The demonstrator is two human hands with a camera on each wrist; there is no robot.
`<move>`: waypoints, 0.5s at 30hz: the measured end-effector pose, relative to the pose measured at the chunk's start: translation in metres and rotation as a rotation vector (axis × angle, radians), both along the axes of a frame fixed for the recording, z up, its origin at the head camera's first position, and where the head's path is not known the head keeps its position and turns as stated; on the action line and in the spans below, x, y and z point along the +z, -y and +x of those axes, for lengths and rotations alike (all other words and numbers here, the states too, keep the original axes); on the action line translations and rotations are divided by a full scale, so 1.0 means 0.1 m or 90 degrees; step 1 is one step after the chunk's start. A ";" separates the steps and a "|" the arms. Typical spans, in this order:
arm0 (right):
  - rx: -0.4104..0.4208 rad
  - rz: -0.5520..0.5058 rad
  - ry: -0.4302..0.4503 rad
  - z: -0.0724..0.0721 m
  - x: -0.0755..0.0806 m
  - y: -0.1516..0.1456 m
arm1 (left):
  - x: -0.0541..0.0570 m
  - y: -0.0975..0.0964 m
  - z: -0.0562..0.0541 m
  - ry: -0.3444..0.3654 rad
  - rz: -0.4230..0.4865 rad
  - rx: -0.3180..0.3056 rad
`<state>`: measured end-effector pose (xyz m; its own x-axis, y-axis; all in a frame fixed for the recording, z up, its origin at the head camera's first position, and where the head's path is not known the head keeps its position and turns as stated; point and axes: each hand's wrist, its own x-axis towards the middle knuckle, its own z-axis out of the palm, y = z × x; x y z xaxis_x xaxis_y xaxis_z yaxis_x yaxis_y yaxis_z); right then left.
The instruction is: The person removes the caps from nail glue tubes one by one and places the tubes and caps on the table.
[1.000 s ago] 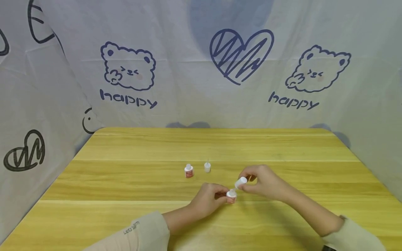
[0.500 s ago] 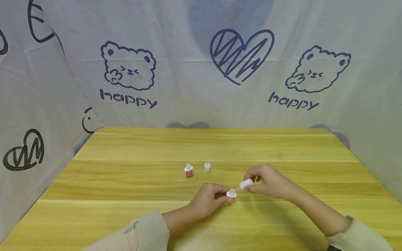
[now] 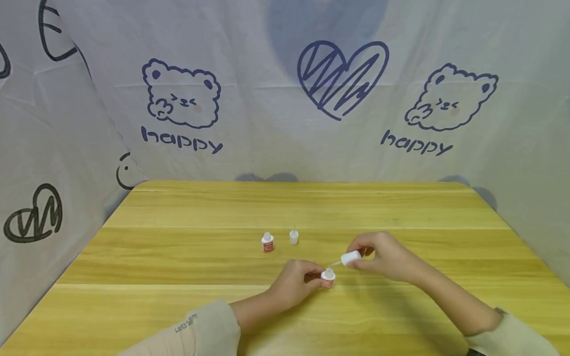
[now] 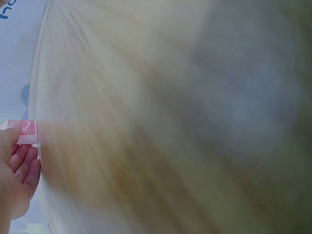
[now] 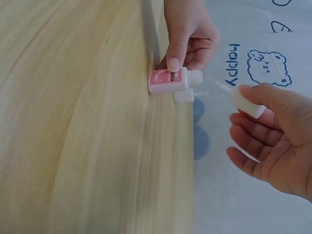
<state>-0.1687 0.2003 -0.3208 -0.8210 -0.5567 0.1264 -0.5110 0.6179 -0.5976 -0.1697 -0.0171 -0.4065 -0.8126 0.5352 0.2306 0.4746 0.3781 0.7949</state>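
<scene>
My left hand (image 3: 291, 287) pinches a small white bottle (image 3: 328, 279) with a pink label, which stands upright on the table with its neck uncovered. In the right wrist view the left thumb presses on the bottle's label (image 5: 165, 78). My right hand (image 3: 385, 257) pinches a white brush cap (image 3: 351, 258) between thumb and fingers. The cap is tilted, its thin pale applicator (image 3: 335, 263) pointing down and left, with the tip right by the bottle's mouth. The left wrist view catches the left hand (image 4: 19, 170) and the bottle (image 4: 24, 130) at its edge.
A second small bottle (image 3: 267, 243) with a red-pink label stands uncapped beyond the left hand. Beside it, another white cap (image 3: 294, 238) rests with its thin applicator upward. The wooden table (image 3: 178, 207) meets a printed cloth (image 3: 258, 109) behind.
The right hand has moved the brush cap right and away from the bottle's mouth, tilting it further, then slightly up. The left hand and its bottle stay in place.
</scene>
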 end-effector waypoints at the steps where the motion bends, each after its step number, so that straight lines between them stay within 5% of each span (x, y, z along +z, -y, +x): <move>1: -0.002 -0.011 0.008 0.00 -0.01 -0.01 | 0.00 0.00 0.00 0.000 -0.001 0.000; 15: -0.052 -0.131 0.100 0.01 -0.18 -0.06 | -0.02 -0.01 0.00 -0.010 0.000 0.000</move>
<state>-0.1680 0.2067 -0.3391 -0.8805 -0.4640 0.0973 -0.3555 0.5103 -0.7831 -0.1702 -0.0165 -0.4088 -0.8089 0.5350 0.2440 0.4874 0.3780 0.7872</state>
